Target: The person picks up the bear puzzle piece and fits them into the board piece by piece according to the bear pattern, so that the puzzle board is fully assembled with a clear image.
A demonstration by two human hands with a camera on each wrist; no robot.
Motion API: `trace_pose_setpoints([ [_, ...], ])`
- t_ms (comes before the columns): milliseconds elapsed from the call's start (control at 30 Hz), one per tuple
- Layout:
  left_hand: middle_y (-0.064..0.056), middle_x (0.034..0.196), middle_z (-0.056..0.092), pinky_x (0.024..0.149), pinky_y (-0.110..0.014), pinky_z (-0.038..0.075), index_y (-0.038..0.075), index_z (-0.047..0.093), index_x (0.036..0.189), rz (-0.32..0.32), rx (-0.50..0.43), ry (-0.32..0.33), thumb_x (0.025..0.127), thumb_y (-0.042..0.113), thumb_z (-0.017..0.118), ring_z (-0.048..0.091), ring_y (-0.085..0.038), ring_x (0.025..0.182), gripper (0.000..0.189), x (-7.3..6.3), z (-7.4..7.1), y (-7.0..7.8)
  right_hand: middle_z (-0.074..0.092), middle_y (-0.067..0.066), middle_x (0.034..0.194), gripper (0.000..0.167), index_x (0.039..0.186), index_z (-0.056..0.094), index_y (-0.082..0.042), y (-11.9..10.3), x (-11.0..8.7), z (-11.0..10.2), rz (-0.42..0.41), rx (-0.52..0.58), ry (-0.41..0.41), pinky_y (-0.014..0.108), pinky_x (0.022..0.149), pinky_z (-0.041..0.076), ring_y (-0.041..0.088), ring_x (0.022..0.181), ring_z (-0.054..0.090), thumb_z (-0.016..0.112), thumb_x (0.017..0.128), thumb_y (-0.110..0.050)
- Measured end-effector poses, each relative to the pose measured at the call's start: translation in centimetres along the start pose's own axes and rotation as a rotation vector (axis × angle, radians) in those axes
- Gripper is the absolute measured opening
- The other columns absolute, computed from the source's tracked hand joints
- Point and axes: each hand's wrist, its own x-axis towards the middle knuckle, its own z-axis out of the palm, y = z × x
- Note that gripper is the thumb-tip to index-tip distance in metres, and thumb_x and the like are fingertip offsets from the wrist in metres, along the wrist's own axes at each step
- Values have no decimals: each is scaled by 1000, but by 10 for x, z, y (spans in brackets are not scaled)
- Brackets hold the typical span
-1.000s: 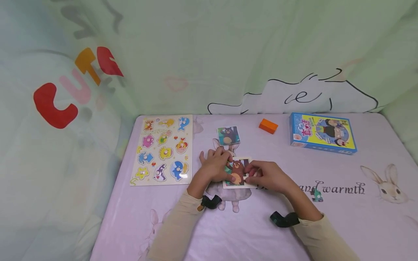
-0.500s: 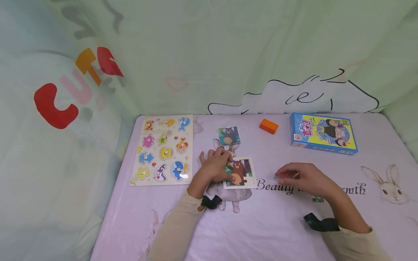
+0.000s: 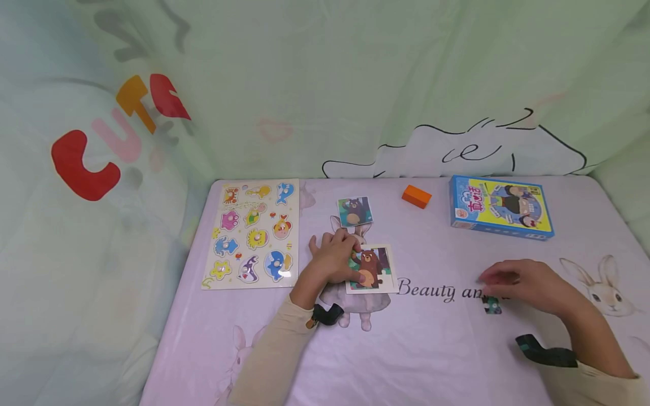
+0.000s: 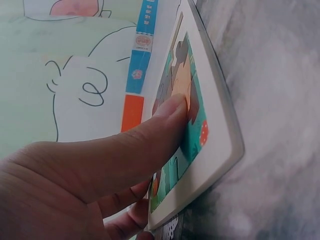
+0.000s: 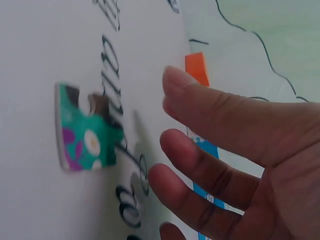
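Note:
My left hand (image 3: pixel 332 262) holds a small bear jigsaw puzzle (image 3: pixel 369 268) in a white frame flat on the table. Its thumb rests on the picture and its other fingers lie at the frame's edge, as the left wrist view shows on the puzzle frame (image 4: pixel 220 145). A bare pale patch appears at the puzzle's lower right. My right hand (image 3: pixel 530 285) hovers just above a loose teal puzzle piece (image 3: pixel 492 305). In the right wrist view that puzzle piece (image 5: pixel 82 135) lies flat, apart from the spread fingers, with purple shapes and a white flower on it.
Behind the puzzle lies a bear picture card (image 3: pixel 355 212). A sea-animal peg board (image 3: pixel 254 234) is at the left. An orange block (image 3: pixel 417 196) and a blue and yellow box (image 3: pixel 500 207) sit near the back edge, before a hanging curtain (image 3: pixel 304 84).
My right hand has left the puzzle and moved right across the table to the loose piece. The left hand and the puzzle have stayed in place.

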Motion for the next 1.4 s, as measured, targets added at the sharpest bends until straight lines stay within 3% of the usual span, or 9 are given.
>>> trace_pose_setpoints([
  [300, 2, 139, 45, 118, -71, 10, 28, 56, 107, 2, -2, -9, 75, 50, 89, 39, -29, 129, 51, 0, -2, 0, 66, -3, 88, 32, 107, 76, -11, 22, -5, 4, 17, -9, -12, 22, 64, 44, 5, 74, 48, 84, 83, -31],
  [567, 2, 140, 45, 119, -70, 10, 29, 56, 109, 1, -1, -14, 75, 50, 88, 38, -29, 131, 51, 0, -1, 0, 62, -4, 83, 31, 105, 75, -13, 28, -3, 7, -6, -18, -33, 23, 62, 39, 6, 72, 46, 87, 79, -23],
  [800, 2, 140, 45, 119, -71, 10, 29, 55, 108, 2, -8, -15, 75, 49, 88, 38, -29, 130, 51, -1, -2, 0, 61, -6, 82, 19, 100, 74, -18, 29, 2, 8, -23, -51, 19, 22, 63, 41, 5, 73, 47, 82, 85, -25],
  [933, 2, 139, 45, 119, -71, 10, 28, 56, 108, 5, -11, -17, 75, 49, 88, 38, -29, 129, 51, -1, -2, -1, 61, -4, 83, 25, 105, 73, -15, 28, 3, 8, 3, -34, 30, 22, 62, 40, 6, 74, 47, 81, 87, -31],
  [1100, 2, 140, 44, 119, -71, 10, 29, 55, 109, 12, -4, -14, 75, 50, 88, 39, -29, 129, 52, -1, -3, -1, 59, -2, 85, 40, 110, 70, -15, 26, 3, 8, 10, -15, 45, 23, 62, 39, 9, 75, 47, 87, 79, -35],
  [1400, 1, 138, 46, 118, -71, 10, 28, 56, 109, 9, -15, -10, 75, 48, 89, 40, -29, 127, 52, -3, -4, 0, 60, -2, 88, 39, 109, 71, -13, 24, 3, 10, 17, -5, 30, 23, 62, 39, 9, 76, 47, 87, 80, -32],
])
